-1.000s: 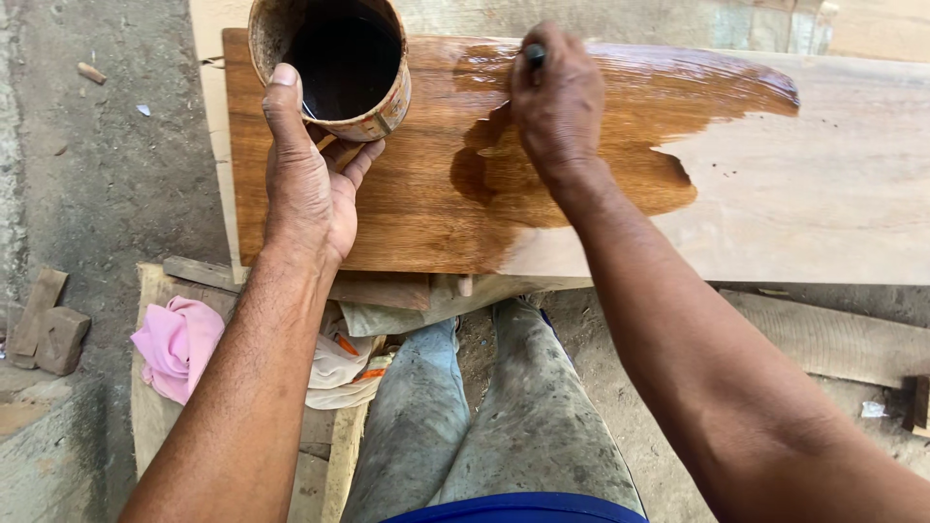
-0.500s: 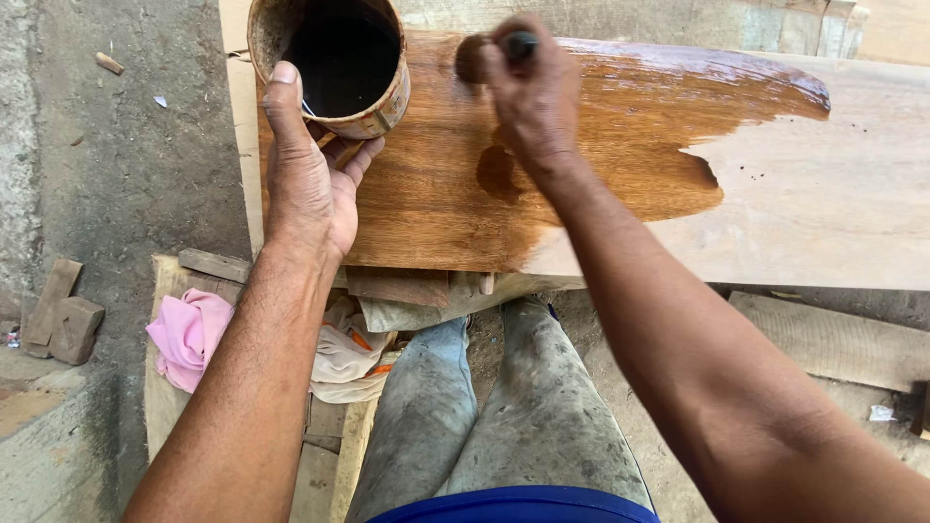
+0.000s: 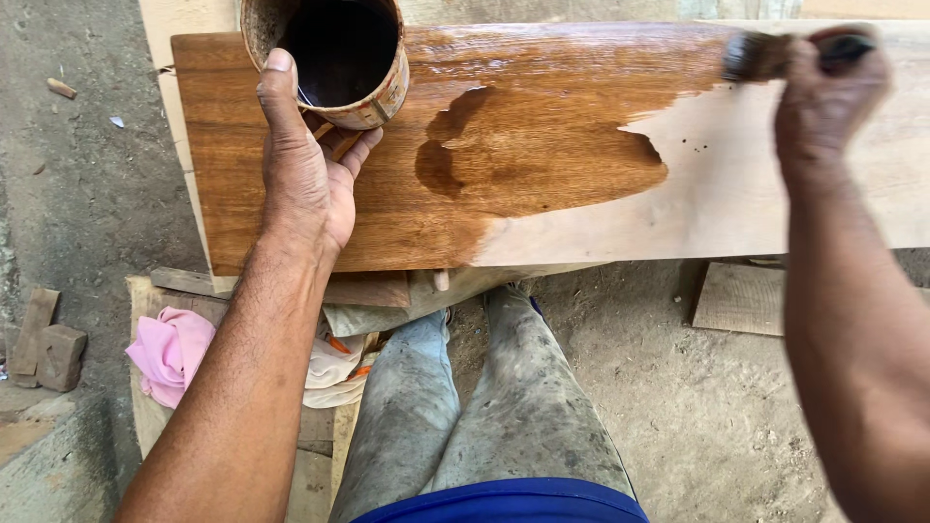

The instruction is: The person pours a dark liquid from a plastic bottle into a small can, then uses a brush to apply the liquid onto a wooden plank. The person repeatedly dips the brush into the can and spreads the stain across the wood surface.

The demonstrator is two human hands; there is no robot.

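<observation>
dusty grey ground (image 3: 87, 194) runs under everything, scattered with wood offcuts, and across it lies a long pale wooden plank (image 3: 823, 184) serving as the worktop, its left half soaked dark glossy brown.

the left hand (image 3: 300, 179) has its grip wrapped round a stained, round tin can of dark liquid (image 3: 334, 53), thumb up along the near side of the rim, fingers curled beneath and behind, holding the can tilted just over the plank's stained left end. the right hand (image 3: 828, 92) is pressed closed round the dark handle of a small paintbrush (image 3: 765, 55), bristles pointing left and touching the plank at the far edge, right where the wet brown meets the bare wood. the hand is blurred, so the fingers themselves are hard to pick out.

a darker puddle-shaped patch (image 3: 450, 160) sits in the middle of the stained area, between can and brush. a few tiny dark drops dot the bare wood beside the stain's edge.

below the plank, the person's legs in dusty grey trousers (image 3: 484, 397) stand on the ground. to their left a crumpled pink cloth (image 3: 170, 353) lies on a low board, with a pale rag (image 3: 334, 373) beside it. two small wooden blocks (image 3: 48, 344) sit at the far left, and a flat square board (image 3: 741, 298) lies on the ground under the plank's right part.
</observation>
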